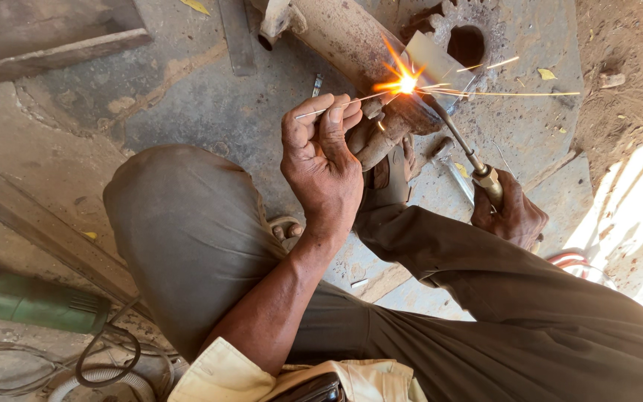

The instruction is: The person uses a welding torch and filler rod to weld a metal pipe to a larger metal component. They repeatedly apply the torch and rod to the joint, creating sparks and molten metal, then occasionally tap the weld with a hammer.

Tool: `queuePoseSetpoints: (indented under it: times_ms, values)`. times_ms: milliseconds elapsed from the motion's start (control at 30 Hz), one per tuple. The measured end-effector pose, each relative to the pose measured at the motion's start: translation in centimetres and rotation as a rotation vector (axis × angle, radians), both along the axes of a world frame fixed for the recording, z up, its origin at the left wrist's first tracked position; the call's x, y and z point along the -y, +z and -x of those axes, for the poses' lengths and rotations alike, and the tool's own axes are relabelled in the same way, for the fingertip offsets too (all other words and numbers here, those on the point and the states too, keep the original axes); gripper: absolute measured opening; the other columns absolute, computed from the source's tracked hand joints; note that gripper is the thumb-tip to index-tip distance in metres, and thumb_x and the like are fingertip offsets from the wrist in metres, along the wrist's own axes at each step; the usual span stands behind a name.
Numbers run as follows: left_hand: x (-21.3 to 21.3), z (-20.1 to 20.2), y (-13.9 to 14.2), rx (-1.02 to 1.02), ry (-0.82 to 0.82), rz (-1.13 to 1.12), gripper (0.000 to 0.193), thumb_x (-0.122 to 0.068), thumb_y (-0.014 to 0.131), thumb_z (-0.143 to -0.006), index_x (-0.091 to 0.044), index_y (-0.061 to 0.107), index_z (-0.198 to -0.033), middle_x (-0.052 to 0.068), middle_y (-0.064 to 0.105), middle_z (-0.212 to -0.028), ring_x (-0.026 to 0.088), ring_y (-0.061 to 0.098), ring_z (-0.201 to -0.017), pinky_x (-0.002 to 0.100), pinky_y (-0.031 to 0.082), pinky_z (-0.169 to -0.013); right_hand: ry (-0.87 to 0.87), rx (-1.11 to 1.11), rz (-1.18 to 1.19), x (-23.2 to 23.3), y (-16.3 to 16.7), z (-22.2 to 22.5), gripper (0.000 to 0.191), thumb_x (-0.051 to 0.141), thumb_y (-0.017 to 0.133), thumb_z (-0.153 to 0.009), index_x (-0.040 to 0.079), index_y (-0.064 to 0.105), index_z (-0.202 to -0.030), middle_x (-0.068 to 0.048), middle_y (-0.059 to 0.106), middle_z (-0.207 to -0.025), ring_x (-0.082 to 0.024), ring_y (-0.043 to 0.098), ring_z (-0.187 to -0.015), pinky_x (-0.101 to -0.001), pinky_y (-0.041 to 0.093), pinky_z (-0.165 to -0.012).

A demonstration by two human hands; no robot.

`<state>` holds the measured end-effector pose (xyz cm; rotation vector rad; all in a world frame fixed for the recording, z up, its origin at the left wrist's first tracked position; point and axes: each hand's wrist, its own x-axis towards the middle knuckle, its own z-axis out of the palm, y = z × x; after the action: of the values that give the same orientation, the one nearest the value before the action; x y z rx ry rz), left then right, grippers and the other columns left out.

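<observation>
Left hand (321, 167) is closed in a pinch on a thin filler rod (336, 106), thumb and forefinger clamping it near its rear end, with the tip reaching toward the bright spark point (406, 83). Right hand (513, 216) is wrapped around the brass handle of a gas torch (466, 152), whose slim neck runs up and left to the same glowing spot. That spot sits on a rusty metal part (370, 52) lying on the concrete floor (187, 97), just beyond the left fingertips and well ahead of the right hand.

Judgement: the rod tip wants to be kept in the heated zone and fed steadily, flame angle held constant (sparks are flying toward the right, away from the hands). Sandalled foot (388, 167) braces the part from below. Green angle grinder (31, 301) with coiled cable (106, 357) lies at lower left; a toothed disc (466, 37) rests behind the work.
</observation>
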<state>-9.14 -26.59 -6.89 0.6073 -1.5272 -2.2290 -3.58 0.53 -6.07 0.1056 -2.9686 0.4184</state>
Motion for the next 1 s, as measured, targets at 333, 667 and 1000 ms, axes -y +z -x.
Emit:
queuePoseSetpoints:
  times_ms: [333, 667, 1000]
  values:
    - [0.0, 0.1, -0.1, -0.023, -0.006, -0.002, 0.013, -0.003, 0.053, -0.113, 0.0, 0.053, -0.125, 0.012, 0.066, -0.121, 0.02, 0.072, -0.111, 0.035, 0.066, -0.102, 0.019, 0.005, 0.008, -0.2, -0.2, 0.2, 0.021, 0.013, 0.079, -0.105, 0.013, 0.071, -0.124, -0.005, 0.073, -0.084, -0.013, 0.069, -0.069, -0.0313, 0.056, -0.066]
    - [-0.1, 0.1, -0.1, -0.001, -0.004, 0.0, 0.013, -0.003, 0.054, -0.112, 0.001, 0.053, -0.124, 0.013, 0.067, -0.119, 0.021, 0.073, -0.11, 0.036, 0.066, -0.101, -0.018, 0.018, 0.013, 0.1, -0.1, 0.1, 0.023, 0.014, 0.081, -0.103, 0.011, 0.071, -0.124, -0.006, 0.071, -0.082, -0.014, 0.068, -0.068, -0.0321, 0.054, -0.065]
    - [0.2, 0.0, 0.2, -0.008, -0.017, 0.044, 0.014, -0.002, 0.054, -0.111, 0.0, 0.053, -0.125, 0.012, 0.066, -0.121, 0.021, 0.072, -0.111, 0.035, 0.065, -0.102, -0.056, 0.025, 0.06, 0.8, 0.1, 0.1, 0.026, 0.013, 0.083, -0.101, 0.009, 0.072, -0.123, -0.009, 0.073, -0.084, -0.015, 0.07, -0.07, -0.0323, 0.054, -0.065]
